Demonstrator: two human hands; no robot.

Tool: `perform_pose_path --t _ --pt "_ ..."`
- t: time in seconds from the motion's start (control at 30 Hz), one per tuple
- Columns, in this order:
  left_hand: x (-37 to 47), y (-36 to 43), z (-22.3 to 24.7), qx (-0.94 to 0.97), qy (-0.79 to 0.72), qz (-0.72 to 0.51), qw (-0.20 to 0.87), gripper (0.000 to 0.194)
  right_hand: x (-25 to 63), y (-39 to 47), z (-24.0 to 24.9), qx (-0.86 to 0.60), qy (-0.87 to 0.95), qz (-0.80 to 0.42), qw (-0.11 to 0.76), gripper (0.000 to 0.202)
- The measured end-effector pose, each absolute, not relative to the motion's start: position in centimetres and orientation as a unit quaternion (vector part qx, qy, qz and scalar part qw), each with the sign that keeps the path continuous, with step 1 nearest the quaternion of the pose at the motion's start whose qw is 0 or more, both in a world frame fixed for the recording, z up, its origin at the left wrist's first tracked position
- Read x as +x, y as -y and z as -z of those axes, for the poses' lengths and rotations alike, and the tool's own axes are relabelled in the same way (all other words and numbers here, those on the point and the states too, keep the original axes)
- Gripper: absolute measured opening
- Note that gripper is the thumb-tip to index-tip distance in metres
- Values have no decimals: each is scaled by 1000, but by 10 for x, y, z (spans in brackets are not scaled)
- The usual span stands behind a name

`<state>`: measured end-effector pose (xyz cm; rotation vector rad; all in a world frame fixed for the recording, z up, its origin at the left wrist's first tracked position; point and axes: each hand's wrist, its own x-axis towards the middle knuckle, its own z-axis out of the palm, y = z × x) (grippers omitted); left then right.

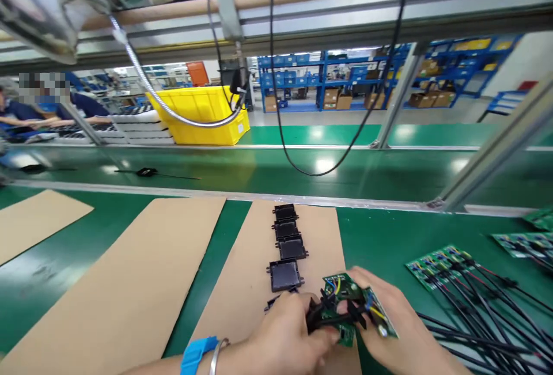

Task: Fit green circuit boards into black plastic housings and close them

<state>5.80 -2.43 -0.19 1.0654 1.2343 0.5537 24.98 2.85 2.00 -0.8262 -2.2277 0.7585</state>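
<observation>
Between my two hands is a green circuit board (344,286) with black cables and small blue and yellow wires. My left hand (287,332) is closed around the black cables close to the board. On the other side, my right hand (395,317) grips the board, parts of which stand at different angles. Several black plastic housings (285,275) lie in a column on a cardboard sheet (242,283), the nearest one partly hidden by my left hand. A blue band and a metal bracelet circle my left wrist.
Green boards (440,265) with black cables (484,317) lie at the right. Another cardboard sheet (125,265) covers the left bench. A yellow bin (203,113) stands beyond the rail, under a hanging black cable (280,127). People sit at far left.
</observation>
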Motion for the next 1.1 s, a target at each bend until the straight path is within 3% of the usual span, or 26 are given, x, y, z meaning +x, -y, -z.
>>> perform_pose_path --t 0.1,0.23,0.33,0.47,0.57,0.67,0.87,0.97,1.1 --pt "63 29 10 420 -612 -156 652 37 248 -24 -5 -278 873 -253 311 25" --pt "54 34 -6 462 -608 -95 639 37 248 -33 -7 -332 871 -332 144 25" --pt "38 30 -30 550 -569 -39 611 48 250 -50 -16 -339 847 -407 45 28" --pt "15 23 -54 646 -577 49 498 37 250 -68 -17 -332 822 -459 54 6" --pt "2 24 -66 726 -573 74 374 35 248 -74 -10 -293 824 -485 27 25" --pt "-9 29 -73 769 -541 92 328 34 245 -74 -6 -292 858 -423 25 31" --pt "-33 23 -61 769 -600 76 205 60 227 -74 -26 -391 800 -440 117 17" --pt "-36 4 -49 736 -614 -65 278 65 211 -82 -33 -387 789 -448 162 19" --pt "-26 -29 -30 604 -591 -237 480 42 191 -100 -27 -388 754 -489 205 22"
